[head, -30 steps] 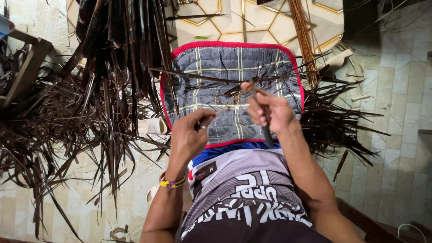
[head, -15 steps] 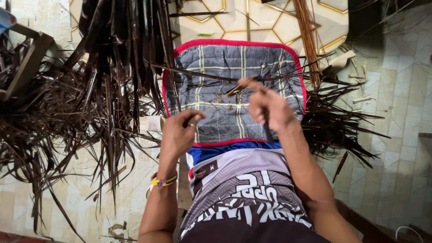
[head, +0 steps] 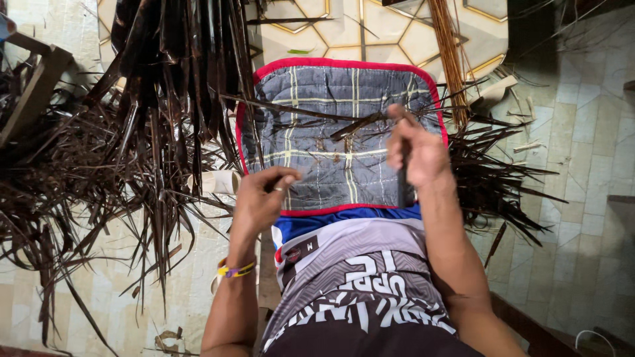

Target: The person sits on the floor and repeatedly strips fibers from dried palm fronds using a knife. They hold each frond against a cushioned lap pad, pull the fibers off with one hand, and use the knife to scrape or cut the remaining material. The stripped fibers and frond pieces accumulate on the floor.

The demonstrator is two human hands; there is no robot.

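Note:
A grey plaid cloth with a red border lies over my lap. My right hand is closed on a dark knife handle, its thumb pressing a thin dark leaf strip that runs left across the cloth. My left hand rests at the cloth's near left edge with its fingers curled; a ring shows on one finger and a yellow band on the wrist. I cannot tell whether it pinches anything.
A big bundle of dry dark palm leaves hangs and spreads at the left. More dark strips are heaped at the right. A bunch of thin tan sticks lies on the patterned tile floor. A wooden frame stands far left.
My left hand has dropped down and left, from the middle of the cloth to its near edge. The right hand has stayed over the cloth, still on the strip.

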